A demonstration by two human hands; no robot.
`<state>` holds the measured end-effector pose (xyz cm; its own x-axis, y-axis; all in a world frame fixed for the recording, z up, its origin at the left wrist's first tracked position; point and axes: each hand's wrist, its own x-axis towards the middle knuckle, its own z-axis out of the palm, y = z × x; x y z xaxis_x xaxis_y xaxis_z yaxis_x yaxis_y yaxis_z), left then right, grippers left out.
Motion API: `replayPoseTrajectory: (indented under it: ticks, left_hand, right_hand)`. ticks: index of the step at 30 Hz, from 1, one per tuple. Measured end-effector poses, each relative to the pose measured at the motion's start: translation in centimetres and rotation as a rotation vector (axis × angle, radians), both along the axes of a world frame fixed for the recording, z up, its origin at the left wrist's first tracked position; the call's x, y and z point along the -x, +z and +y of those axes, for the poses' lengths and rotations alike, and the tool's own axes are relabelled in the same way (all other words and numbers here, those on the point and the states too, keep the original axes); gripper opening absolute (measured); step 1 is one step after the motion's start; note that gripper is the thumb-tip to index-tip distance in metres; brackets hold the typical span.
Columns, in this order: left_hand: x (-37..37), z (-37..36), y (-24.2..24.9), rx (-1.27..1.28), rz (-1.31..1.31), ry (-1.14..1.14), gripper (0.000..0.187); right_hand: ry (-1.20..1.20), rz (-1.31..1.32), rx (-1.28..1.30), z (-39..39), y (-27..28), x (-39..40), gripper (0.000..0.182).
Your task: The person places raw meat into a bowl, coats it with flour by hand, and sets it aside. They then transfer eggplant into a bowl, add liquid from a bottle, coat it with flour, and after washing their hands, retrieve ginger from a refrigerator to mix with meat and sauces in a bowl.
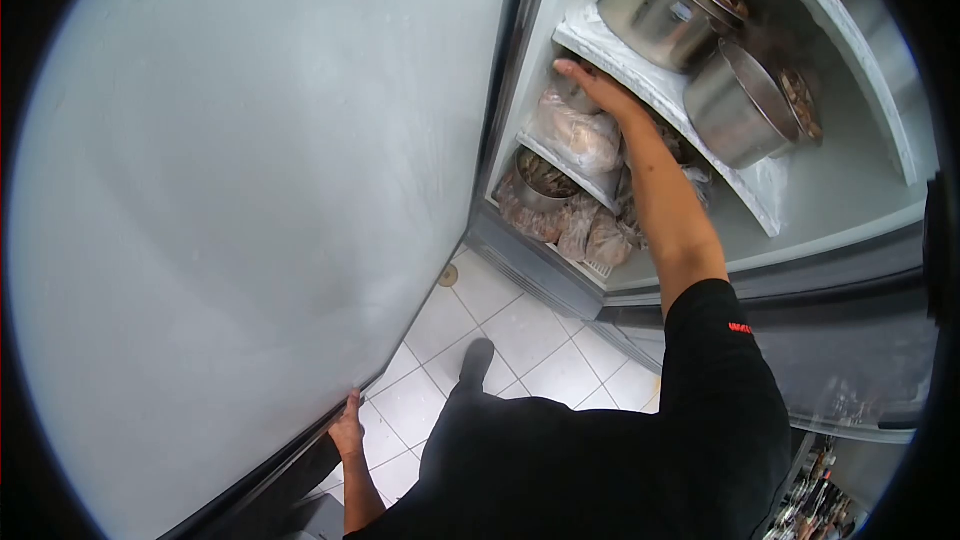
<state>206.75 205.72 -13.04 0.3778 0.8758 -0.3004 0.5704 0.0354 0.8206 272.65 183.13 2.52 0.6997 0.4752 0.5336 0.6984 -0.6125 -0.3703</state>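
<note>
My right arm reaches into an open upright fridge, and my right hand (600, 90) stretches over a metal pot (574, 95) on the middle shelf. Its outstretched digit lies above the pot's rim; the hand itself covers part of the pot. Just below that pot are clear plastic bags of pale food (578, 132). Down at the lower left, my left hand (347, 427) is closed around the edge of the large grey door (270, 190), its thumb showing on the near side.
Two big steel pots (735, 105) with food stand on the frosted upper shelf (640, 70). Lower down are another pot (540, 185) and several bagged items (606, 238). White floor tiles (490, 295) lie below; utensils (815, 490) show at bottom right.
</note>
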Motion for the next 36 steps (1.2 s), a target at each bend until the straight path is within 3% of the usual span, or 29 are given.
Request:
replayPoseTrajectory:
  ticks: [2,5,8,10,12,14,15,17,18,19,21,22,25,28,32,33,34,35,36]
  left_hand:
    - [-0.6,-0.3,1.2,-0.027,0.026,0.001,0.052]
    - [-0.6,-0.1,1.2,-0.033,0.006,-0.019,0.051]
    - [0.2,0.2,-0.2,-0.042,-0.041,-0.028,0.05]
    - [0.4,0.3,-0.3,-0.042,-0.054,-0.039,0.049]
    - [1.0,-0.2,-0.1,-0.025,-0.047,-0.075,0.048]
    - [0.2,-2.1,4.3,-0.198,0.422,-0.247,0.065]
    - [0.5,-1.6,4.7,-0.197,0.766,-0.394,0.074]
    - [1.3,-2.7,4.2,-0.261,0.738,-0.454,0.071]
    - [1.7,-3.2,3.9,-0.294,0.724,-0.484,0.069]
    - [2.4,-2.2,2.6,-0.312,0.774,-0.655,0.068]
    - [3.5,-1.5,0.5,-0.337,0.794,-0.93,0.067]
    - [2.6,-2.6,-0.1,-0.309,0.765,-1.0,0.063]
    - [1.5,-6.8,-2.0,-0.132,0.53,-0.975,0.055]
    - [0.5,-12.7,-2.7,-0.044,0.261,-0.944,0.051]
    - [-2.3,-23.2,-3.0,-0.133,-0.11,-0.963,0.051]
    - [-3.6,-26.5,-2.8,0.292,-0.146,-0.612,0.062]
    - [-5.6,-27.3,-4.4,0.372,-0.19,-0.674,0.077]
    - [-6.9,-28.9,-3.5,0.295,-0.208,-0.852,0.08]
    - [-8.5,-31.9,-2.4,0.316,-0.315,-0.781,0.076]
  right_hand:
    - [0.043,0.316,-0.058,-0.2,2.7,2.0,0.067]
    - [-0.07,-0.143,0.19,-0.1,1.8,2.4,0.045]
    - [0.02,-0.036,0.244,-0.7,4.5,6.9,0.042]
    - [0.008,-0.334,0.301,-1.7,2.4,9.4,0.039]
    - [0.017,-0.167,0.399,-3.2,2.5,16.0,0.039]
    - [0.126,0.376,0.448,-6.3,3.0,22.7,0.045]
    - [0.178,0.553,0.348,-8.5,-1.1,24.3,0.046]
    - [0.229,0.842,0.326,-14.2,-6.6,29.9,0.041]
    - [0.223,0.94,0.339,-17.3,-12.6,32.4,0.043]
    - [0.011,1.317,0.425,-20.7,-11.0,36.4,0.043]
    - [-0.281,1.738,0.227,-28.6,-19.8,44.8,0.038]
    - [-0.437,1.815,0.025,-32.5,-22.0,50.1,0.038]
    - [-0.597,1.936,-0.07,-41.7,-26.2,64.0,0.025]
    - [-0.784,1.984,-0.341,-48.6,-24.5,75.1,0.023]
    - [-0.849,1.993,-0.863,-55.0,-23.9,86.0,0.02]
    - [-0.889,1.967,-0.954,-55.5,-23.3,87.3,0.02]
    - [-0.913,1.903,-1.066,-56.0,-22.6,88.8,0.019]
    - [-0.937,1.834,-1.172,-56.5,-21.6,90.0,0.019]
    - [-0.962,1.762,-1.271,-56.9,-21.3,91.0,0.019]
